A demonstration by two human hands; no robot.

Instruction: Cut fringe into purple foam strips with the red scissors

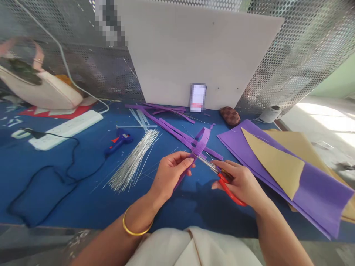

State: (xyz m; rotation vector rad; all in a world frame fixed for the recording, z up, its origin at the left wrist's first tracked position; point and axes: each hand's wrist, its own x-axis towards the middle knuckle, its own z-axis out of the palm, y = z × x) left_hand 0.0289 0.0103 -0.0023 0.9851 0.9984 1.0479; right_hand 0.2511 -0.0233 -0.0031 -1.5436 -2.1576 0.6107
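Between the thumb and fingers of my left hand [173, 170] is a purple paper strip [203, 140], its free end curling up and away from me. My right hand [240, 181] is closed around the red handles of a pair of scissors [229, 190]. The scissor blades point left and meet the strip right beside my left fingertips; whether they have cut into it I cannot tell. Just beyond my hands, more purple strips [172, 131] lie across the blue table. A bundle of thin silvery wires [133, 160] rests left of my left hand.
A blue glue gun [118, 142] with a dark cord lies at left, near a white power strip [66, 129]. Purple sheets [249, 162] and tan sheets [273, 159] fill the right side. A phone [198, 97] leans on a white board [205, 55] at the back.
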